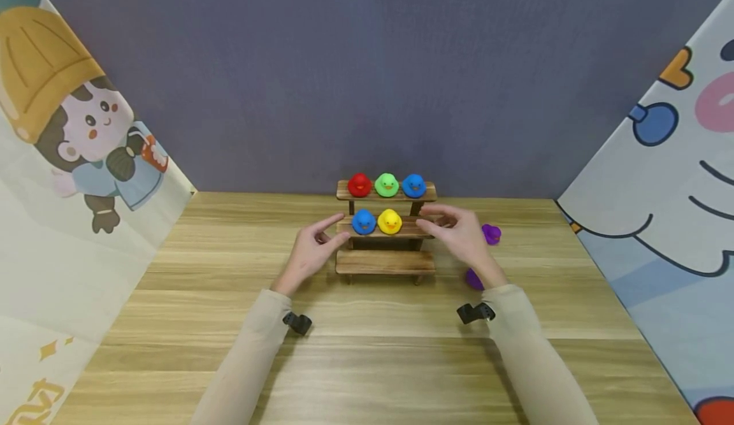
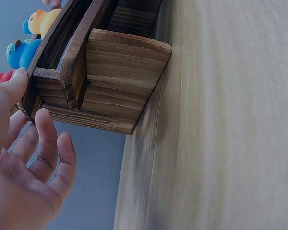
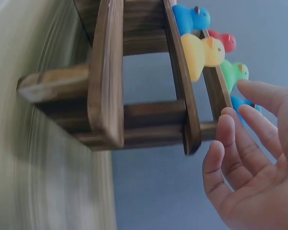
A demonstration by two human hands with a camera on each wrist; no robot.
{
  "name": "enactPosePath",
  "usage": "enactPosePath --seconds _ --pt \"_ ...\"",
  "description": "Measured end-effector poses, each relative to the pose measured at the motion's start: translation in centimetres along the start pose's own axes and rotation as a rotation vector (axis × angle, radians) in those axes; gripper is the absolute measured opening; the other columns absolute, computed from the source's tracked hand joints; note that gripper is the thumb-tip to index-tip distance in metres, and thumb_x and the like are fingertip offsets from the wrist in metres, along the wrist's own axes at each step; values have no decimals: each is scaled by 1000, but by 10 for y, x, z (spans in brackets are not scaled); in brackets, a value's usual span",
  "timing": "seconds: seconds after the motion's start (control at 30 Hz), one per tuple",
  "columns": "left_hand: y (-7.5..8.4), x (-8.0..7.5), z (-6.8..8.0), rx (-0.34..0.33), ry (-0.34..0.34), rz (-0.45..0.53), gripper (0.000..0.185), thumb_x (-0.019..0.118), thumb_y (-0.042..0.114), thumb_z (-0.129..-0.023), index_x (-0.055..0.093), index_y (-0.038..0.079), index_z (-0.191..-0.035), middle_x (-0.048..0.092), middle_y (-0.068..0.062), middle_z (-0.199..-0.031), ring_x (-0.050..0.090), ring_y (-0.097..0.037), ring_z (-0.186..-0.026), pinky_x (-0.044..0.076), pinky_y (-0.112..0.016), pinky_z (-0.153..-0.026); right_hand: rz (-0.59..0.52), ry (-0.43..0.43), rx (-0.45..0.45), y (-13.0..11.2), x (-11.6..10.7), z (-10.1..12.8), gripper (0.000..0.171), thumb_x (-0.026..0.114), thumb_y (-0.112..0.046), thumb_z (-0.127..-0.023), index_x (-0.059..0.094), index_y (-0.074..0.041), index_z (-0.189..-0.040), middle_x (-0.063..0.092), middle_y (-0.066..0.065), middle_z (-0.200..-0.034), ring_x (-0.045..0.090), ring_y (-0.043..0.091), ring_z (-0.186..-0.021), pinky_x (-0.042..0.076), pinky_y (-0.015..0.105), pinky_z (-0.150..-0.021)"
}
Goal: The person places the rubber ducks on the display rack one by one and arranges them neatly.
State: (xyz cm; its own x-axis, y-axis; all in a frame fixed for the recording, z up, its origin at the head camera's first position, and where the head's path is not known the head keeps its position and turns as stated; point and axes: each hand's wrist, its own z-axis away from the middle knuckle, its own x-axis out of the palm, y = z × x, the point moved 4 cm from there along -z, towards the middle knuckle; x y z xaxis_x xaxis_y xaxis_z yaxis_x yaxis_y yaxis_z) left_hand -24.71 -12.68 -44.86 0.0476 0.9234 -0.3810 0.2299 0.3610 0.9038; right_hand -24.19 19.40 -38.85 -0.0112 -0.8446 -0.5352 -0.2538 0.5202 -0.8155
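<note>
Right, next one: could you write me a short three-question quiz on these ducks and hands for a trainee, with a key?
1. Count: how many ducks sit on the stand?
2. True or false: the green duck sits between the red duck and the upper blue duck.
3. Multiple choice: which duck on the middle tier is nearest the left hand?
A) green
B) yellow
C) blue

Key:
1. Five: three on the top tier, two on the middle tier.
2. True.
3. C: the lower blue duck is nearer that hand than the yellow duck.
</note>
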Motion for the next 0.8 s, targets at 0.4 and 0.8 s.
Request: enactPosePath --seconds 0.4,0.8 --pt "1 -1 1 -5 -9 20 51 80 31 -98 67 18 -146 68 -14 -74 57 -14 -64 44 -25 -55 -16 61 21 34 -29 8 35 81 -31 -98 79 -12 -127 80 13 -118 72 10 -84 53 19 -68" --pt "0 0 0 -5 -18 14 51 78 30 -99 66 16 -147 69 -23 -78 57 -14 -64 44 -25 -55 -46 116 122 74 -59 14 42 80 -31 -98 75 -4 -130 74 -26 -108 66 -5 -81 51 15 -66"
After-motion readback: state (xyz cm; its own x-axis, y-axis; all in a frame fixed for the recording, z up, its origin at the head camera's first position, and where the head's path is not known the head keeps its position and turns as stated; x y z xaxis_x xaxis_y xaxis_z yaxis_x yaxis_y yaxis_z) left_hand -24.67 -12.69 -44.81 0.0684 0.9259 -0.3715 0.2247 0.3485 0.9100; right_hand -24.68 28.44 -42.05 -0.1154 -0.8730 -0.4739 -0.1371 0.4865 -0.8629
